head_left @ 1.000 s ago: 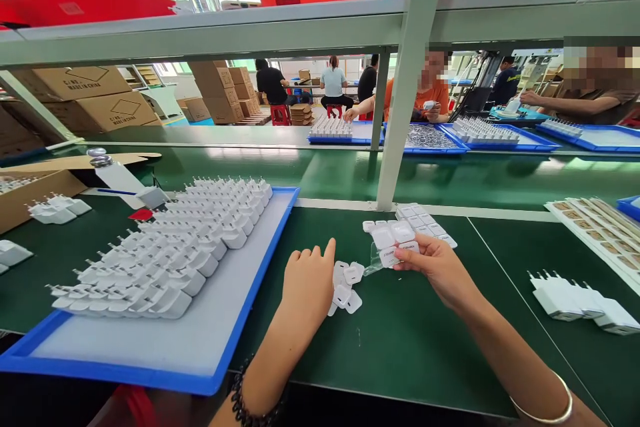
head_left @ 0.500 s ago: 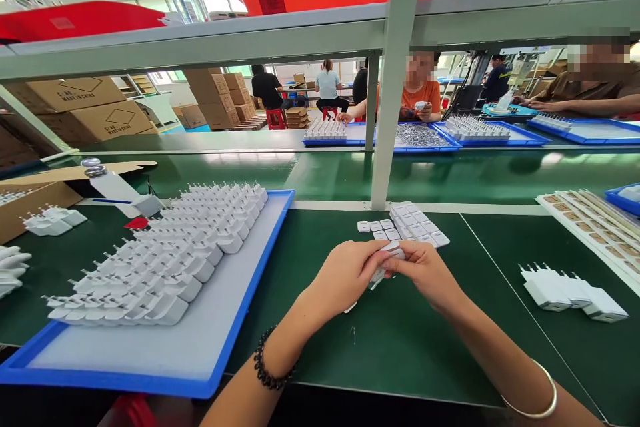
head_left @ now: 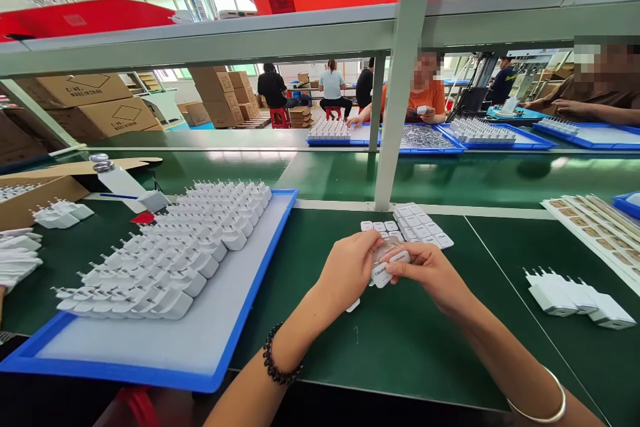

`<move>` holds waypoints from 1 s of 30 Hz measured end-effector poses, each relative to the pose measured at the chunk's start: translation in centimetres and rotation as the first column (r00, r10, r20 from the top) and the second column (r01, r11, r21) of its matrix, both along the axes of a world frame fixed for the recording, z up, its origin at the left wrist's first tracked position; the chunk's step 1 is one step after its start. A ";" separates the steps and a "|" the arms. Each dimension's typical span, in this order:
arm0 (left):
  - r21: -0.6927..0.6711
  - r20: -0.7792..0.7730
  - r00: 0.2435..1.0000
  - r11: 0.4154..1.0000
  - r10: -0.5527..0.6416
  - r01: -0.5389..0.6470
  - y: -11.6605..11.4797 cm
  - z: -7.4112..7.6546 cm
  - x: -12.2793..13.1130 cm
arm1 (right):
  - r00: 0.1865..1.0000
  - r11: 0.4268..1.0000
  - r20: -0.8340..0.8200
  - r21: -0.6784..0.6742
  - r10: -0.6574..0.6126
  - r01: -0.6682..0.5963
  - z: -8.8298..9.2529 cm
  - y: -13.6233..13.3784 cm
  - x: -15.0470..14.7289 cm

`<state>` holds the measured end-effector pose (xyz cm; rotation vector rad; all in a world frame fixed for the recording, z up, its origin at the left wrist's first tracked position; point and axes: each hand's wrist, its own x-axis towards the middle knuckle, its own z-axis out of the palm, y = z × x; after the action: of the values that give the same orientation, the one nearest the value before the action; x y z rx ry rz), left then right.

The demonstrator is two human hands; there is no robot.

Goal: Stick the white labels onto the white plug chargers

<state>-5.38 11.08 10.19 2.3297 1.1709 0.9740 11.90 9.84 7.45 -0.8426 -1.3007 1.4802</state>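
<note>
My left hand (head_left: 351, 265) is closed on clear plastic film (head_left: 384, 248) at the middle of the bench. My right hand (head_left: 429, 271) pinches a small white rounded plate with dark print (head_left: 381, 275) at the film's right side. The two hands almost meet there, and the left fingertips are partly hidden behind the film. Just beyond them lie white printed plates (head_left: 423, 223) of the same look, in a block and in loose rows. A small white piece (head_left: 353, 305) rests on the green bench below my left hand.
On the left, a blue-rimmed tray (head_left: 240, 300) carries rows of white plug chargers (head_left: 165, 257). More chargers (head_left: 580, 297) lie at right, near sheets of brown pads (head_left: 595, 233). A shelf post (head_left: 395, 147) rises behind the plates. Co-workers sit across the green belt (head_left: 240, 170).
My hands have drawn slightly apart, so the clear film and the printed faces of the white plates now show between them. The view has shifted a little.
</note>
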 end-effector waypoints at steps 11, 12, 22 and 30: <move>0.001 0.116 0.954 0.961 0.275 -0.277 0.5 0.0 -4.1 | 0.998 0.986 -0.003 -0.154 0.062 -0.062 1.0 0.3 1.5; 0.005 0.123 0.941 0.948 0.315 -0.318 0.3 -0.3 -4.8 | 0.999 0.987 -0.012 -0.155 0.035 -0.036 1.2 0.4 1.8; 0.126 -0.393 0.919 0.992 0.024 0.028 -4.0 -3.3 -6.4 | 0.976 0.964 -0.060 -0.181 -0.207 0.193 1.0 0.5 1.3; 0.510 -0.124 0.986 0.860 0.113 -0.034 -2.9 -2.0 -2.0 | 0.991 0.981 -0.028 -0.146 -0.133 0.127 0.0 0.2 0.1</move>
<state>-7.33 8.13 8.19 2.8270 1.1749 1.2822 12.04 10.04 7.44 -0.9701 -1.1000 1.4914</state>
